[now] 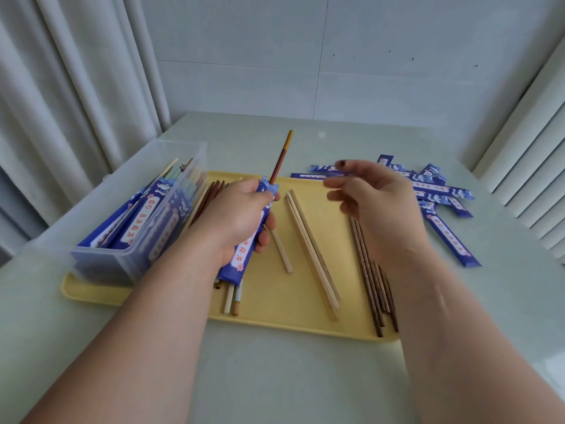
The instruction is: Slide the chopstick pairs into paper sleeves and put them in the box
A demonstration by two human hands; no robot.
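Your left hand (241,209) covers the middle of the sleeve (243,261), so you cannot tell whether it holds one stick or two. Only one red-brown chopstick (279,162) shows above its top, tilted up and away from you. Below the sleeve's near end a few stick ends poke out on the tray (275,319); whether they come from the sleeve or lie under it is unclear.

Your right hand (379,209) is blurred. It hides part of the loose sleeves (443,194) on the table (275,377), and your forearm covers the near ends of the dark chopsticks (371,289) and the tray's right corner. The box (128,255) stands on the tray's left end; its cloudy wall only half shows the filled sleeves inside.

Your left hand grips the sleeve, fingers wrapped round it, above the tray's left half, just beside the box. Your right hand hovers over the tray, holding nothing, fingers loosely bent, thumb and forefinger apart. A pale pair (312,255) lies on the tray between your hands.
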